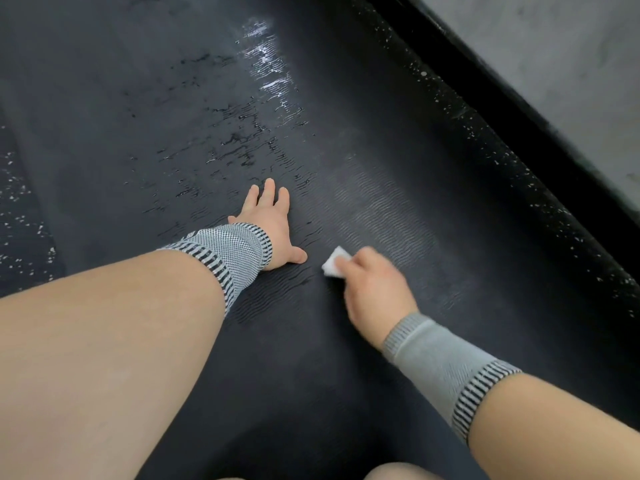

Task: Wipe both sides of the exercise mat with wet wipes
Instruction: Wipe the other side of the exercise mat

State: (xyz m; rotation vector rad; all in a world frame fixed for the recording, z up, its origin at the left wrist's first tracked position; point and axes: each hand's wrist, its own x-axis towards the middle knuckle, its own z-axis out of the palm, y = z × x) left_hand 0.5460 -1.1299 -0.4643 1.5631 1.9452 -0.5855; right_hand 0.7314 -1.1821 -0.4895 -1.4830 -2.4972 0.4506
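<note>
Item: exercise mat (pixel 346 393), dark, ripple-textured, lying flat on a speckled black floor (pixel 519 168). It fills most of the view; its right edge runs diagonally beside the speckled strip, and the floor also shows past its left edge. One side faces up; the underside is hidden.

Item: wet wipe (pixel 333 263), white, folded small. It is pressed on the mat near the middle of its width, just beside the left thumb.

Right hand (pixel 375 289): fingers curled round the wipe, clamped on it, knuckles up. Slight blur suggests a stroke in progress.

Left hand (pixel 272 223): fingers straight and spread, palm flat on the mat, holding nothing, apparently bracing.

Condition: glossy wet streaks lie toward the far end, between the centre and the right edge; the patch beside the wipe looks duller, and the near end shows no sheen.

Handling note, as a judgement: the step is wiping the upper side. It goes best with overlapping strokes along the ripples, firm even pressure, the braced hand keeping the mat from creeping, and the wipe refolded once soiled. The band along the right edge and the near end likely still need passes. The other side appears not yet reached.

Count: mats, one; wipes, one visible; hands, two; grey knitted wrist sleeves (pixel 446 362), two, one per forearm.
</note>
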